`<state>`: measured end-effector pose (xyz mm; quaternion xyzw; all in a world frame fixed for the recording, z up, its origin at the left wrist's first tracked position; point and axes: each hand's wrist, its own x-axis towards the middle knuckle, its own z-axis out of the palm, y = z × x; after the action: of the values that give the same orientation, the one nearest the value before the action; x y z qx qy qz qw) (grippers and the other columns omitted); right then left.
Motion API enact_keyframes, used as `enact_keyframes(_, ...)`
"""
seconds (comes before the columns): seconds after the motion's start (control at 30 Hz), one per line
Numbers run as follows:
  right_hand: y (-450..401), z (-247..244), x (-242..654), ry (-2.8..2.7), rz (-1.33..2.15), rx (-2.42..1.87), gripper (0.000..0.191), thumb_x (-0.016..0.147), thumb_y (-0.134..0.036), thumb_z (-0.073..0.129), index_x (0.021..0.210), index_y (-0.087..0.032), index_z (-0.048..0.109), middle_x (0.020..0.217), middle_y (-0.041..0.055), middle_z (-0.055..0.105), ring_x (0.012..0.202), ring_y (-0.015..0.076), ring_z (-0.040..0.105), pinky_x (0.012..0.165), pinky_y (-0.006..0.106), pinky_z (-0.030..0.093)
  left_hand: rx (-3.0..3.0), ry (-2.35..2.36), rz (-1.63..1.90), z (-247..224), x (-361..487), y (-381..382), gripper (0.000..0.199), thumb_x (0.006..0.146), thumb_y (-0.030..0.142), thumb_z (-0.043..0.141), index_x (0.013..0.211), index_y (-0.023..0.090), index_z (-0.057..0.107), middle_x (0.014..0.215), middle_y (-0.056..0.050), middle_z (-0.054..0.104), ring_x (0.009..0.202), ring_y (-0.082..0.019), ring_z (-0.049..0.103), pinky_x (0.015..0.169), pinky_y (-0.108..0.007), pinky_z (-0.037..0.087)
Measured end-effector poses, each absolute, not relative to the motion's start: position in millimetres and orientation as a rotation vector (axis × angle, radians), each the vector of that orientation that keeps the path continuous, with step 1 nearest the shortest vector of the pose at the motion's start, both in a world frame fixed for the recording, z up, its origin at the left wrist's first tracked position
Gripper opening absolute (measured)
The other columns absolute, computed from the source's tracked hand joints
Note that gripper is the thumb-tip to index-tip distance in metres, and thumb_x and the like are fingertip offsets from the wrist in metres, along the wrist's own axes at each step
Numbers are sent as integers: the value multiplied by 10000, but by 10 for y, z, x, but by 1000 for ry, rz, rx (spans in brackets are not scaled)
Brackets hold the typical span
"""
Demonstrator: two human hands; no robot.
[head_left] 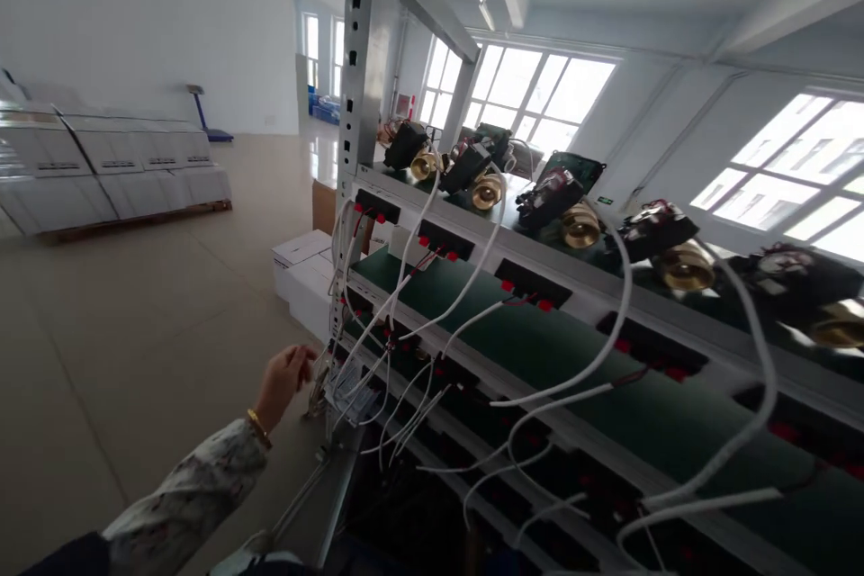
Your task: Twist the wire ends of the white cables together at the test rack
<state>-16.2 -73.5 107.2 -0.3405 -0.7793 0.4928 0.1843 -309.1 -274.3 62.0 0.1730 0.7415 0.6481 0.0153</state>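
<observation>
My left hand [284, 381], with a gold bracelet [258, 428] at the wrist, reaches to the lower left corner of a metal rack. Its fingers are curled together beside the rack's post [354, 45]; whatever lies at the fingertips is too small and dark to make out. Nearest to it are white cables [364, 351] and a pale box-like fitting [352, 398] on the post. On the top shelf stands a row of brass valves [487, 192] with black actuators [465, 164] and bare circuit boards. My right hand is out of view.
Black terminal blocks [533, 284] with red clips line the shelf edges, and loose white cables [617, 333] hang in front. White cartons [307, 274] stand behind the post. More boxes [135, 144] sit on a pallet at the left, near a blue floor scale [202, 112].
</observation>
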Motion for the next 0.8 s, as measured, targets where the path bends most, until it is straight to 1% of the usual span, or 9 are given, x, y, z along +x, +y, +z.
enact_keyframes(0.1, -1099, 672, 33, -2175, 1538, -955, 217, 851, -444, 555, 1000, -296, 607, 1014, 42, 617, 901, 205, 587, 673, 313, 538, 584, 2196, 2002, 359, -2916, -2579, 345, 792, 480, 396, 724, 168, 525, 366, 95, 331, 319, -91, 297, 363, -207, 242)
enact_keyframes(0.17, -1352, 437, 152, -2151, 1624, -963, 284, 800, -490, 596, 977, -272, 638, 933, 48, 651, 817, 214, 617, 635, 317, 534, 649, 2121, 2001, 325, -2848, -2403, 276, 778, 417, 454, 820, 161, 546, 420, 81, 399, 381, -103, 373, 410, -212, 301)
enact_keyframes(0.27, -1706, 251, 28, -2081, 1832, -805, 494, 664, -558, 670, 1045, -245, 634, 933, 79, 674, 790, 260, 641, 666, 363, 531, 808, 1937, 1934, 413, -2852, -2197, 313, 755, 357, 523, 983, 149, 575, 695, -10, 622, 639, -153, 566, 601, -254, 443)
enact_keyframes(0.37, -1958, 294, -487, -1955, 1908, -567, 559, 730, -526, 628, 1179, -205, 535, 1068, 108, 631, 922, 243, 607, 816, 364, 474, 1005, 1670, 1757, 574, -2905, -2176, 342, 782, 326, 519, 1065, 153, 604, 1026, -78, 656, 953, -212, 588, 828, -301, 452)
enact_keyframes(0.43, -2036, 361, -861, -1824, 1755, -699, 369, 798, -510, 569, 945, -173, 606, 835, 67, 641, 768, 191, 592, 707, 300, 462, 1074, 1467, 1640, 674, -2921, -2243, 324, 805, 290, 511, 1088, 164, 604, 1070, -81, 650, 1012, -225, 574, 875, -312, 436)
enact_keyframes(0.5, -2050, 391, -1101, -1593, 1519, -899, 360, 832, -510, 520, 699, -177, 548, 616, -3, 524, 599, 138, 504, 583, 252, 408, 1075, 1298, 1583, 750, -2918, -2327, 286, 833, 274, 506, 1086, 173, 594, 1044, -78, 652, 1003, -221, 572, 878, -311, 428)
enact_keyframes(0.53, -2040, 390, -1154, -1468, 1395, -963, 360, 837, -501, 518, 668, -183, 517, 590, -23, 474, 571, 124, 466, 566, 244, 389, 1061, 1240, 1580, 779, -2913, -2363, 261, 846, 278, 510, 1071, 176, 592, 1025, -75, 650, 996, -216, 568, 880, -307, 422)
enact_keyframes(0.63, -1976, 397, -1108, -1225, 1149, -1012, 246, 808, -437, 585, 832, -195, 547, 754, -10, 534, 695, 135, 508, 671, 259, 417, 1005, 1134, 1621, 854, -2890, -2413, 223, 860, 337, 529, 987, 169, 602, 944, -72, 639, 932, -204, 574, 867, -312, 425)
enact_keyframes(0.8, -1826, 735, -983, -1101, 1266, -847, 377, 837, -498, 497, 1090, -221, 539, 1100, 75, 600, 1029, 213, 540, 897, 368, 392, 701, 889, 1589, 1027, -2829, -2282, 352, 874, 422, 465, 1141, 200, 519, 963, -88, 615, 781, -186, 607, 698, -328, 500)
